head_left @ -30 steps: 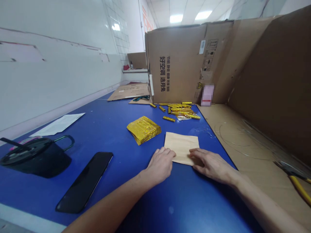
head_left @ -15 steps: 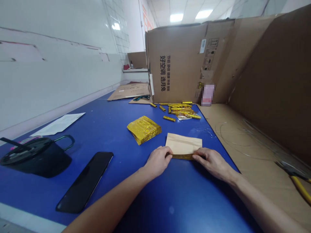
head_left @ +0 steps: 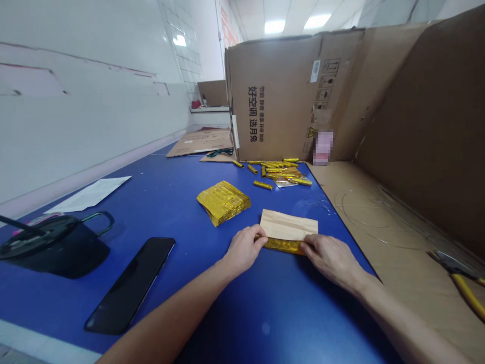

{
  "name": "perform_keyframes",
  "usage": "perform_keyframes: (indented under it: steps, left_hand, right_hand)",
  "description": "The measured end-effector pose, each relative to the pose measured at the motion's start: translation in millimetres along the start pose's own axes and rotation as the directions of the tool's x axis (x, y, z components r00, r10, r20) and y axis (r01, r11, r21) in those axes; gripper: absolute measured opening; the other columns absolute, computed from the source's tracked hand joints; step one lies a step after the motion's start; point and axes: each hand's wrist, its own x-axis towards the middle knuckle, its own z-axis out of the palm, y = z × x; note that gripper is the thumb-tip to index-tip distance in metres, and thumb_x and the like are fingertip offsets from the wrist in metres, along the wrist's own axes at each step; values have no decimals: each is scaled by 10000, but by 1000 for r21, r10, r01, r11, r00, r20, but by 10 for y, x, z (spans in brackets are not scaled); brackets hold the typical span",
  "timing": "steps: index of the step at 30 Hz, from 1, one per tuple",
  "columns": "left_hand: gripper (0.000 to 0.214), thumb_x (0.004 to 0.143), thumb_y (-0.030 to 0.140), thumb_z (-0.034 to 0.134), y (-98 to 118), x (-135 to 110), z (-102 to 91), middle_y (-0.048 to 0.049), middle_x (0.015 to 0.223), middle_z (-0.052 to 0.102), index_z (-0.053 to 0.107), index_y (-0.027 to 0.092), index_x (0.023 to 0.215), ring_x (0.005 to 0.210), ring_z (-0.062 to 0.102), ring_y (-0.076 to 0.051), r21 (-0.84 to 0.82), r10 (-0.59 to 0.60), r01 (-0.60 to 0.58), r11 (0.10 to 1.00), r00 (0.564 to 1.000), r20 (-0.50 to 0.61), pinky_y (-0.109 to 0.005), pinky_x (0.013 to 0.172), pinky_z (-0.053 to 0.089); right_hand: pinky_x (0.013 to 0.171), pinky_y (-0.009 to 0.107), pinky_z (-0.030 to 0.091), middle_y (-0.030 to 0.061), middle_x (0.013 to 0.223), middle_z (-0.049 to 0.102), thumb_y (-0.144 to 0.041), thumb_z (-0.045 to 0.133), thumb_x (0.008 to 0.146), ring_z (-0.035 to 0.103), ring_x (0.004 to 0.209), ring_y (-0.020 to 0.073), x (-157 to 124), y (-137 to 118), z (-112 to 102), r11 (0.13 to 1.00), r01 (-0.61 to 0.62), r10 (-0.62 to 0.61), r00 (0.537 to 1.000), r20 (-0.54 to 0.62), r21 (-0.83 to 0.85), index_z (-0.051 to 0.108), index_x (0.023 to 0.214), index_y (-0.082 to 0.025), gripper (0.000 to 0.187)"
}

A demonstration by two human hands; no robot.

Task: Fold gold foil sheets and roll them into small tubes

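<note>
Pinching the rolled near edge of a foil-backed paper sheet [head_left: 290, 226], left hand [head_left: 244, 248] and right hand [head_left: 330, 256] each curled closed on one end, sheet lying on blue table [head_left: 170, 202], gold foil stack [head_left: 223, 202] nearby

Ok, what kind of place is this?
Most likely a small hand-assembly workshop: a long blue worktable, a big cardboard carton, a stack of gold foil sheets and a pile of rolled gold tubes. The left hand and right hand pinch one half-rolled foil sheet.
</note>
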Motion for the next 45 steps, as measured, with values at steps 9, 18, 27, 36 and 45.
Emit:
perform_keyframes:
  steps: [9, 18, 27, 36, 45]
  left_hand:
    - [75, 797, 199, 463, 21, 21, 46, 18, 757, 615, 537, 205, 808, 722, 571, -145, 75, -41, 40, 996, 999, 14, -220, 635, 375]
    - [100, 812, 231, 453, 65, 36, 41, 5, 779, 620, 545, 216, 848, 749, 581, -165, 174, -75, 66, 983, 996, 49, -240, 655, 386]
    - [109, 817, 213, 433, 69, 50, 103, -5, 863, 575, 536, 214, 853, 803, 561, -157, 280, -83, 67, 958, 995, 46, -243, 702, 387]
    - [120, 835, 239, 419, 120, 44, 105, -19, 865, 539, 529, 205, 870, 793, 561, -155, 383, -105, 75, 921, 993, 57, -233, 673, 395]
    - [118, 845, 235, 409, 121, 13, 131, -34, 857, 506, 508, 194, 896, 740, 548, -162, 477, -45, 24, 879, 998, 32, -256, 639, 394]
  right_hand:
    - [530, 274, 332, 54, 694, 659, -369, 286, 866, 618, 688, 207, -16, -54, 6, 998, -52, 51, 998, -32, -31, 568, 694, -214, 365]
    - [485, 259, 286, 41, 674, 662, -333, 382, 825, 617, 650, 197, 3, -30, 75, 995, -66, 65, 998, -18, -79, 568, 719, -221, 242]
    - [508, 270, 306, 58, 712, 672, -305, 386, 811, 617, 664, 217, 16, -44, 103, 993, -54, 53, 999, -14, -109, 561, 728, -214, 215]
    - [522, 265, 319, 42, 752, 678, -302, 391, 818, 622, 690, 209, 23, -45, 106, 991, -52, 52, 999, -7, -120, 545, 765, -223, 181]
    - [522, 262, 315, 46, 789, 679, -313, 364, 837, 622, 709, 204, 36, -27, 124, 991, -36, 35, 999, -12, -128, 532, 757, -218, 210]
